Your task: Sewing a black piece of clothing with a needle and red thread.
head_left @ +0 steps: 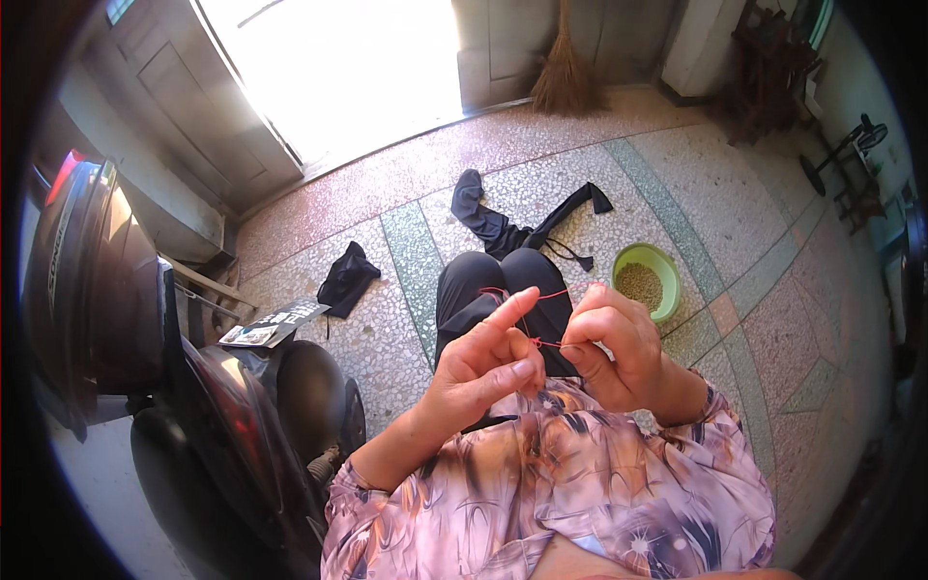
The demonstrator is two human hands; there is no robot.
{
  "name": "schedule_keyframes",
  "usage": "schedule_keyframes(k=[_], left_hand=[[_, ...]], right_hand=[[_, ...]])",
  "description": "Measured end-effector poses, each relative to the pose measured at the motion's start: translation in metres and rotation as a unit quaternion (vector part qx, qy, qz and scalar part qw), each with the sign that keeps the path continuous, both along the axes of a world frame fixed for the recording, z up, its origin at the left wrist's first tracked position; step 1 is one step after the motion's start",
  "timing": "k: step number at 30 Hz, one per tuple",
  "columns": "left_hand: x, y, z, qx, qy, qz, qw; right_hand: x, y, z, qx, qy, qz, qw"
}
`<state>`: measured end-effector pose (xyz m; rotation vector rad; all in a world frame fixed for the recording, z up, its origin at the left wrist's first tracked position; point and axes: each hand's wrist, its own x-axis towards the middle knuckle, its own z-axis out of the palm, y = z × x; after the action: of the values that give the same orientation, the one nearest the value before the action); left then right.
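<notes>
A pale, speckled stone floor with green bands (667, 193) spread beneath everything. On the left stood a dark, glossy scooter (232, 425), topped by a rounded black case (101, 280) whose inside was hidden. A straw broom (564, 82) leaned by the doorway. Beyond the knees lay a long black garment (490, 229), and a smaller black cloth (348, 278) lay to its left. To the right sat a round, light-green bowl (672, 293), partly filled with small tan grains (638, 282). Above the lap, the right hand (619, 348) pinched a thin red thread (549, 344) between thumb and fingers. The left hand (483, 372) had index finger and thumb spread apart, other fingers curled; whether those gripped the thread could not be told. The thread ran between both hands, passing by the left index finger, with a little knot near the curled fingers.
</notes>
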<state>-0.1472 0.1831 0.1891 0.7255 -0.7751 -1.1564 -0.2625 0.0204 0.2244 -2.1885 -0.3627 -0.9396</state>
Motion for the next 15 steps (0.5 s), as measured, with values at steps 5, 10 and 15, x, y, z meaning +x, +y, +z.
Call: schedule_keyframes(k=[5, 10, 15], left_hand=[[0.003, -0.004, -0.006, 0.010, 0.056, 0.031, 0.998], [0.010, 0.001, -0.010, 0.006, 0.057, 0.069, 0.996], [0.002, -0.002, -0.009, 0.014, 0.050, 0.028, 0.998]], right_hand=[[-0.014, -0.003, -0.007, 0.126, 0.109, 0.072, 0.983], [-0.022, -0.002, 0.001, 0.347, 0.148, 0.110, 0.919], [-0.005, -0.005, -0.006, 0.203, 0.169, 0.010, 0.964]])
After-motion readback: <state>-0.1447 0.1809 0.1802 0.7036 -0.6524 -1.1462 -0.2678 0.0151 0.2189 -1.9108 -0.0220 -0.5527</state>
